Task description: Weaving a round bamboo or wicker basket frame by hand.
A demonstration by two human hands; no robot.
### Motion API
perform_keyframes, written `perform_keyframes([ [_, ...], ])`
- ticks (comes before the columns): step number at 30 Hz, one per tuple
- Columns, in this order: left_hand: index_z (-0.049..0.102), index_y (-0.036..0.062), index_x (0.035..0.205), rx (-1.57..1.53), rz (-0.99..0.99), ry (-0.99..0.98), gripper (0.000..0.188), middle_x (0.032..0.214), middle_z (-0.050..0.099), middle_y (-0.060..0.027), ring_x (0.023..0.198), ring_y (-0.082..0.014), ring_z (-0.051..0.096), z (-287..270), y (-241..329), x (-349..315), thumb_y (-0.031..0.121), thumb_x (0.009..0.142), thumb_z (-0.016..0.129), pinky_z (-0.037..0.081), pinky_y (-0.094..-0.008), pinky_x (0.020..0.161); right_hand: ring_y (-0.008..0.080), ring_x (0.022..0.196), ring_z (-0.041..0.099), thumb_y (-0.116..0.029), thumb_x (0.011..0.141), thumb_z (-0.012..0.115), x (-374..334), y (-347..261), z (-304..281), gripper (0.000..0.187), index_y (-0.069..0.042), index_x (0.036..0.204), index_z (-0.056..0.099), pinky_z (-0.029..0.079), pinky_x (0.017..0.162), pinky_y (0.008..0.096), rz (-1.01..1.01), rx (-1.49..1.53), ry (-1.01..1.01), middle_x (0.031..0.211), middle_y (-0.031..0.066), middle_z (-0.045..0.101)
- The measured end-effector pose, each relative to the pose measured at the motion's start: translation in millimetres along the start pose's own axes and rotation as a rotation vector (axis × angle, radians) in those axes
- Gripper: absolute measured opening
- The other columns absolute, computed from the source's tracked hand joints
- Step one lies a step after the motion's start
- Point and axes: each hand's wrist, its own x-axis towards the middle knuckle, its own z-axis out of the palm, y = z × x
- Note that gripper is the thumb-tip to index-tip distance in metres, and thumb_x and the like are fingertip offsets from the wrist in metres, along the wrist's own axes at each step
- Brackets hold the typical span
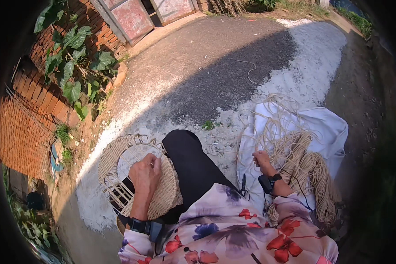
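Observation:
A round piece of wickerwork [108, 163], wound with beige cord over an open frame, rests on my lap at the left, beside my black-trousered knee. My left hand [145, 174] lies over it with curled fingers closed at its frame; what the fingertips pinch is hidden. Off to the right, my right hand [262, 159] is closed, thumb and fingers together, on thin beige cord [275, 132] that trails loosely around it. Hanks of the same cord [319, 180] lie beside my right forearm, on a white cloth sack [330, 125].
Whitish and dark rough ground [198, 92] stretches ahead, partly in shade. A loose cord [251, 72] lies on it. At the left stand a brick wall [26, 132] and a leafy plant [75, 57]; a worn red-and-white door [132, 20] is at the back.

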Motion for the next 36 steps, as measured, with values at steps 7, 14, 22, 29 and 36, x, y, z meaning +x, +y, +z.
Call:
perform_keyframes([
  [7, 0.071, 0.0049, 0.084, 0.163, 0.003, -0.165, 0.023, 0.076, 0.067, -0.0239, 0.072, -0.0405, 0.066, 3, 6, 20, 0.027, 0.086, 0.065, 0.052, -0.0492, 0.065, 0.0134, 0.048, 0.052, -0.015, 0.086, 0.062, 23, 63, -7, 0.009, -0.006, 0.088, 0.062, 0.037, 0.038, 0.0284, 0.185, -0.002, 0.058, 0.063, 0.0040, 0.054],
  [14, 0.059, 0.0006, 0.122, -0.662, -0.289, -0.578, 0.030, 0.064, 0.052, -0.0031, 0.054, -0.0139, 0.055, -10, -4, 13, 0.013, 0.095, 0.056, 0.045, -0.0285, 0.054, 0.0426, 0.098, 0.061, -0.007, 0.078, 0.056, 50, 45, 40, 0.039, -0.007, 0.117, 0.057, 0.050, 0.084, 0.0507, -0.664, -0.941, 0.085, 0.115, 0.0169, 0.059],
  [22, 0.052, 0.0065, 0.131, -0.800, -0.390, -0.691, 0.039, 0.064, 0.047, 0.0004, 0.049, -0.0086, 0.048, -12, 13, 13, 0.013, 0.094, 0.061, 0.039, -0.0255, 0.045, 0.0430, 0.084, 0.066, -0.010, 0.077, 0.056, 76, 72, 27, 0.020, -0.003, 0.088, 0.070, 0.054, 0.075, 0.0508, -0.565, -1.394, -0.206, 0.088, 0.0245, 0.067],
  [29, 0.048, 0.0057, 0.134, -0.672, -0.231, -0.613, 0.046, 0.066, 0.051, -0.0024, 0.053, -0.0155, 0.054, -13, 16, 0, 0.017, 0.092, 0.064, 0.043, -0.0291, 0.050, 0.0430, 0.082, 0.067, -0.017, 0.074, 0.059, 30, 53, 35, 0.020, -0.003, 0.081, 0.072, 0.054, 0.076, 0.0508, -0.374, -1.234, -0.193, 0.084, 0.0238, 0.069],
  [36, 0.061, 0.0098, 0.119, -0.336, 0.274, 0.035, 0.033, 0.112, 0.062, -0.0129, 0.079, -0.0319, 0.067, -31, 8, -47, 0.010, 0.086, 0.066, 0.054, -0.0379, 0.068, 0.0259, 0.070, 0.066, -0.021, 0.082, 0.067, -91, -97, 76, 0.018, -0.005, 0.086, 0.070, 0.052, 0.067, 0.0404, -1.152, -0.850, -0.088, 0.078, 0.0088, 0.070],
])
